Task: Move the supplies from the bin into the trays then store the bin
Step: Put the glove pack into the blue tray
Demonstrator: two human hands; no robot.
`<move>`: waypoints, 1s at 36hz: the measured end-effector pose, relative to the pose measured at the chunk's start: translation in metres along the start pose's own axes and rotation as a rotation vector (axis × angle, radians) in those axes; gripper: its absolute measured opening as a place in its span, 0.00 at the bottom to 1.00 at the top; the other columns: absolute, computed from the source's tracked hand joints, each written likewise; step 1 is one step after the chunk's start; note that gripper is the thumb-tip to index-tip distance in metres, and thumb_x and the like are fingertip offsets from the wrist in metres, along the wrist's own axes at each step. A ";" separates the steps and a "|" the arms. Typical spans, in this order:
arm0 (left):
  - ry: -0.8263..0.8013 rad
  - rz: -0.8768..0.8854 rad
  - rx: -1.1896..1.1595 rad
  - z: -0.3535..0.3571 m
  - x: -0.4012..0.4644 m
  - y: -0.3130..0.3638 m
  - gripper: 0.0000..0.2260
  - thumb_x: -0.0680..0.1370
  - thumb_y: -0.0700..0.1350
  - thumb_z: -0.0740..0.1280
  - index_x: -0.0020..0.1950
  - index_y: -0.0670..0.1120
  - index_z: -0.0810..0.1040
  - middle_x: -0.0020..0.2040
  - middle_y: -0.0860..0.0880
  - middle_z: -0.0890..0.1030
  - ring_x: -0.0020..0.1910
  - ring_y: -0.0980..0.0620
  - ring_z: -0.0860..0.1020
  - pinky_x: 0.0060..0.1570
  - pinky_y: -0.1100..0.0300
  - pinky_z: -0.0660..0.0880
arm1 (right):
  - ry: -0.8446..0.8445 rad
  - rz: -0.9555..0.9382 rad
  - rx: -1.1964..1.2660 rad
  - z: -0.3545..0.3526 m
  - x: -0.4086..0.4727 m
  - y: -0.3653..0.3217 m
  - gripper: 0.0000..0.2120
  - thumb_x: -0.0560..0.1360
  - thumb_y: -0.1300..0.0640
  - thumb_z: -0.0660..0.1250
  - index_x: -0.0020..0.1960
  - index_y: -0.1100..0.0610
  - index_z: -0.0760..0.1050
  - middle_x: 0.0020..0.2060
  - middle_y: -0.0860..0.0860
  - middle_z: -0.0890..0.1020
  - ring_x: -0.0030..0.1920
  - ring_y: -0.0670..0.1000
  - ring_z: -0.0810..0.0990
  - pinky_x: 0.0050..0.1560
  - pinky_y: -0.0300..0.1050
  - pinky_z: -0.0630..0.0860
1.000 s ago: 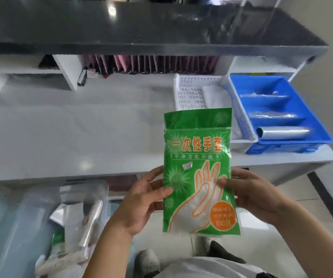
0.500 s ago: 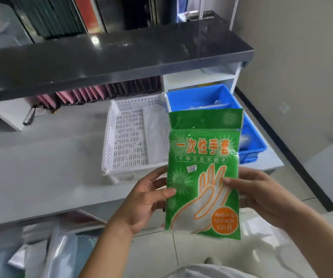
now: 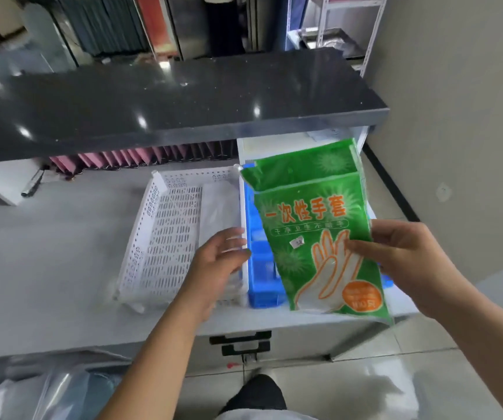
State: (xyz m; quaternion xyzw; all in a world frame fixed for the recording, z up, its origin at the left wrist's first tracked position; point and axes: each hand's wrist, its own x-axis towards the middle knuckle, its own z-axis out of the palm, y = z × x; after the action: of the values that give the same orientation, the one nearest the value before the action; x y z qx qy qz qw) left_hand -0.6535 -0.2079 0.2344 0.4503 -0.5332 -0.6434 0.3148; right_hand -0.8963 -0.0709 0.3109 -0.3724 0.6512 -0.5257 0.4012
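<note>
A green packet of disposable gloves (image 3: pixel 313 225) hangs over the blue tray (image 3: pixel 259 286), pinched at its right edge by my right hand (image 3: pixel 408 262). My left hand (image 3: pixel 216 268) is off the packet, fingers spread, over the front right corner of the white perforated tray (image 3: pixel 165 234). The white tray holds a clear plastic pack (image 3: pixel 219 213) along its right side. The blue tray is mostly hidden behind the packet. The clear bin (image 3: pixel 47 392) shows blurred at the bottom left, on the floor side.
The trays sit side by side on a grey counter (image 3: pixel 47 253) under a dark glossy shelf (image 3: pixel 168 101). Pink folders (image 3: pixel 141 156) stand beneath the shelf. A drawer handle (image 3: pixel 241 344) faces me below the counter edge. A wall closes the right side.
My left hand let go of the green packet and moved left over the white tray. My right hand carried the packet forward over the blue tray. The view swung right and closer.
</note>
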 end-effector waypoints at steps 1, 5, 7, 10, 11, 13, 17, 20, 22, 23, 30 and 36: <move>0.060 -0.005 0.097 -0.001 0.014 -0.002 0.14 0.75 0.39 0.73 0.53 0.58 0.81 0.56 0.50 0.83 0.54 0.52 0.81 0.53 0.57 0.77 | 0.015 -0.005 -0.062 -0.002 0.006 -0.004 0.10 0.73 0.67 0.71 0.44 0.54 0.86 0.41 0.55 0.88 0.42 0.57 0.87 0.44 0.52 0.84; 0.065 -0.070 0.420 0.002 0.064 -0.015 0.21 0.74 0.46 0.73 0.66 0.56 0.74 0.60 0.52 0.77 0.56 0.49 0.79 0.58 0.49 0.78 | 0.067 -0.043 -0.345 -0.015 0.031 -0.019 0.09 0.74 0.64 0.72 0.45 0.51 0.85 0.39 0.52 0.88 0.41 0.57 0.87 0.46 0.57 0.83; 0.032 -0.084 0.483 0.006 0.079 -0.019 0.24 0.73 0.47 0.72 0.69 0.55 0.72 0.58 0.54 0.75 0.56 0.49 0.80 0.55 0.48 0.79 | 0.085 -0.065 -0.555 -0.021 0.045 -0.026 0.08 0.73 0.60 0.72 0.44 0.47 0.84 0.37 0.50 0.87 0.40 0.58 0.86 0.46 0.57 0.82; 0.019 -0.028 0.614 0.010 0.093 -0.025 0.20 0.73 0.47 0.70 0.64 0.58 0.73 0.53 0.59 0.74 0.48 0.53 0.79 0.43 0.58 0.75 | 0.112 -0.069 -0.757 -0.025 0.066 -0.035 0.11 0.73 0.58 0.72 0.44 0.41 0.82 0.35 0.46 0.86 0.39 0.53 0.84 0.45 0.52 0.80; 0.030 -0.004 0.651 0.010 0.097 -0.027 0.18 0.73 0.46 0.69 0.60 0.60 0.73 0.51 0.61 0.75 0.45 0.54 0.78 0.39 0.59 0.72 | 0.125 -0.070 -0.823 -0.025 0.072 -0.037 0.11 0.73 0.58 0.71 0.43 0.40 0.82 0.35 0.45 0.86 0.39 0.51 0.84 0.44 0.50 0.79; 0.046 0.006 0.674 0.010 0.102 -0.031 0.17 0.73 0.46 0.68 0.58 0.61 0.73 0.46 0.64 0.74 0.43 0.54 0.78 0.39 0.58 0.73 | 0.154 -0.092 -0.954 -0.022 0.086 -0.039 0.10 0.73 0.56 0.70 0.47 0.40 0.83 0.35 0.46 0.85 0.38 0.55 0.82 0.43 0.50 0.79; 0.043 -0.016 0.637 0.008 0.107 -0.033 0.20 0.73 0.44 0.71 0.63 0.57 0.75 0.51 0.62 0.80 0.45 0.54 0.81 0.44 0.57 0.77 | 0.209 -0.205 -1.149 -0.016 0.114 -0.041 0.10 0.74 0.55 0.68 0.51 0.44 0.84 0.32 0.54 0.83 0.34 0.63 0.79 0.38 0.52 0.79; 0.041 -0.056 0.636 0.006 0.107 -0.034 0.26 0.73 0.43 0.71 0.70 0.57 0.73 0.59 0.57 0.81 0.48 0.53 0.82 0.51 0.53 0.80 | 0.232 -0.300 -1.266 -0.014 0.141 -0.035 0.12 0.74 0.58 0.68 0.54 0.46 0.84 0.38 0.57 0.85 0.37 0.65 0.81 0.37 0.50 0.76; 0.047 -0.073 0.640 0.007 0.108 -0.033 0.28 0.73 0.43 0.72 0.72 0.56 0.71 0.61 0.56 0.81 0.49 0.53 0.83 0.53 0.53 0.80 | 0.227 -0.399 -1.315 -0.010 0.160 -0.028 0.13 0.74 0.60 0.68 0.54 0.48 0.84 0.41 0.57 0.86 0.38 0.64 0.82 0.36 0.49 0.74; 0.052 -0.076 0.642 0.007 0.109 -0.033 0.29 0.73 0.43 0.71 0.73 0.56 0.71 0.62 0.56 0.80 0.49 0.52 0.82 0.53 0.52 0.80 | 0.222 -0.445 -1.332 -0.007 0.171 -0.024 0.12 0.74 0.61 0.67 0.54 0.49 0.83 0.42 0.56 0.86 0.38 0.64 0.82 0.36 0.49 0.74; 0.061 -0.112 0.607 0.009 0.106 -0.031 0.30 0.75 0.41 0.71 0.74 0.57 0.69 0.63 0.55 0.80 0.53 0.54 0.81 0.52 0.55 0.81 | 0.094 -0.571 -1.494 0.019 0.234 -0.002 0.15 0.70 0.66 0.65 0.52 0.53 0.81 0.40 0.54 0.83 0.42 0.61 0.81 0.32 0.43 0.64; 0.106 -0.124 0.570 0.010 0.108 -0.030 0.29 0.72 0.39 0.73 0.71 0.58 0.73 0.45 0.68 0.75 0.51 0.57 0.78 0.44 0.64 0.77 | -0.039 -0.478 -1.526 0.032 0.265 0.024 0.18 0.70 0.66 0.62 0.57 0.54 0.78 0.48 0.56 0.82 0.49 0.60 0.80 0.38 0.46 0.64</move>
State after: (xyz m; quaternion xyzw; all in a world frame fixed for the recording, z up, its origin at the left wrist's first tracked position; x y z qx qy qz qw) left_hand -0.7030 -0.2927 0.1794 0.5854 -0.6465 -0.4613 0.1631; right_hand -0.9750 -0.3191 0.2487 -0.6829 0.7265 0.0000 -0.0766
